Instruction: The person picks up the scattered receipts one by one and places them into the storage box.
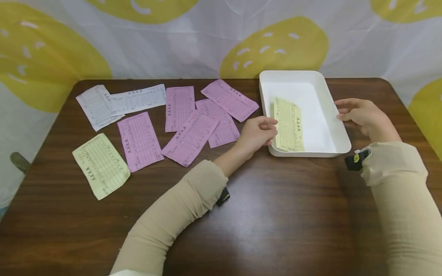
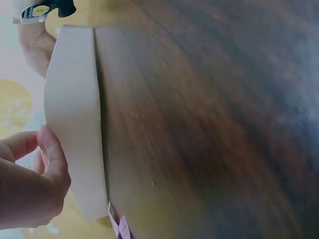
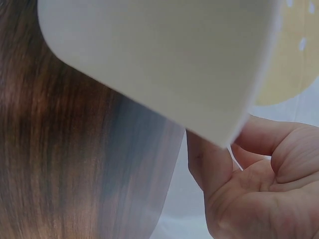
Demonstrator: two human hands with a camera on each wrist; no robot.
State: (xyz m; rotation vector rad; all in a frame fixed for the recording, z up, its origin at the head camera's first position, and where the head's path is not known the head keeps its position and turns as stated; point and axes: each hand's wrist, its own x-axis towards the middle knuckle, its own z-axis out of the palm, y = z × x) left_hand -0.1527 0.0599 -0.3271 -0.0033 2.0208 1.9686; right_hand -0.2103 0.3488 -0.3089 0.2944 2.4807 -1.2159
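A white rectangular tray (image 1: 315,111) sits on the right part of the table. Inside it, along the left wall, lies a yellow printed slip (image 1: 289,126). My left hand (image 1: 257,134) pinches the tray's left side near the front corner, its fingertips overlapping the slip's edge in the head view. In the left wrist view the thumb (image 2: 52,152) lies against the tray's outer wall (image 2: 77,114). On the opposite side my right hand (image 1: 367,117) grips the right wall. The right wrist view shows its fingers (image 3: 214,159) around the tray's edge (image 3: 164,64).
Left of the tray, several pink slips (image 1: 139,142) lie spread out, some overlapping. Two white slips (image 1: 138,99) lie at the back left, with another yellow slip (image 1: 101,165) nearer the front. Behind the brown table (image 1: 276,214) hangs a patterned cloth (image 1: 165,46).
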